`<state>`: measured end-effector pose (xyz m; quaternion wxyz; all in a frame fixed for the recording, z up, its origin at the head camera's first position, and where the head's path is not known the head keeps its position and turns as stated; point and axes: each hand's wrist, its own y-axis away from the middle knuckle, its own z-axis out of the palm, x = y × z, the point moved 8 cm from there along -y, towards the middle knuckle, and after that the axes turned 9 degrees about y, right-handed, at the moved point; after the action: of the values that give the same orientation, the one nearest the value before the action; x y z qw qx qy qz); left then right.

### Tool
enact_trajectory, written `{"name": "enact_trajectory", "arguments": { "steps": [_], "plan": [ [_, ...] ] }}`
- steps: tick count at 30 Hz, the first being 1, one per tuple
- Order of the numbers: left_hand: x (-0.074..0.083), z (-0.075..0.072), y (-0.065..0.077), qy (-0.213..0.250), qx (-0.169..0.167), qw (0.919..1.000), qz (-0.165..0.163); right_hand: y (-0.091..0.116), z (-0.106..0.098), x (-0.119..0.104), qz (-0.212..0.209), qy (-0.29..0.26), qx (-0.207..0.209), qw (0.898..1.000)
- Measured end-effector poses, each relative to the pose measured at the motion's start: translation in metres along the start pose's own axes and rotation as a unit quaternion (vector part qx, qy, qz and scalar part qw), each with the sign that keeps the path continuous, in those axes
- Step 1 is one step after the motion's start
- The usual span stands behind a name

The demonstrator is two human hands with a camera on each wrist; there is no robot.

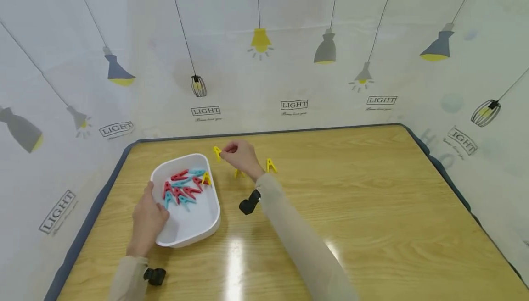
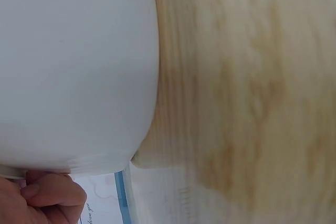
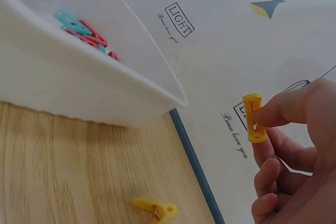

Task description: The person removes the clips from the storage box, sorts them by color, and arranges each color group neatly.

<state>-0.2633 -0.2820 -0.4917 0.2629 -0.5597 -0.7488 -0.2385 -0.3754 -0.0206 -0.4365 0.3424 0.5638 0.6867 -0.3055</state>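
Note:
My right hand (image 1: 243,156) pinches a yellow clothespin (image 3: 254,119) between thumb and fingertips, just beyond the right rim of a white plastic bin (image 1: 183,225). The left hand (image 1: 148,218) grips the bin's left rim, with the thumb inside and the other fingers outside. Several red clothespins (image 1: 177,194) and light blue clothespins (image 1: 187,201) lie in the far half of the bin, along with one yellow clothespin (image 1: 206,178). On the table, one yellow clothespin (image 1: 270,165) lies right of my right hand; another yellow clothespin (image 1: 237,173) is partly hidden under that wrist.
The wood-grain table (image 1: 351,191) has a dark blue-grey edge (image 1: 289,131). Behind it and at both sides hangs a pale sheet (image 1: 231,62) printed with lamps. A black wrist camera (image 1: 249,203) sits on my right wrist, and another black camera (image 1: 154,276) on the left.

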Motion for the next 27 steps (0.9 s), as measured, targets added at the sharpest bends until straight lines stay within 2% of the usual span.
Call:
{"name": "enact_trajectory", "arguments": {
  "steps": [8,17,27],
  "plan": [
    [-0.001,-0.002,0.000,-0.002,0.007,1.0000,0.003,0.004,-0.032,0.035,0.020,0.013,0.039,0.999],
    [0.002,0.003,-0.001,0.000,0.003,1.0000,0.002,0.012,-0.062,0.083,0.071,0.014,0.084,0.994],
    [0.000,0.001,0.000,-0.003,0.003,1.0000,-0.008,0.027,-0.082,0.132,0.114,0.005,0.095,0.989]
  ]
}}
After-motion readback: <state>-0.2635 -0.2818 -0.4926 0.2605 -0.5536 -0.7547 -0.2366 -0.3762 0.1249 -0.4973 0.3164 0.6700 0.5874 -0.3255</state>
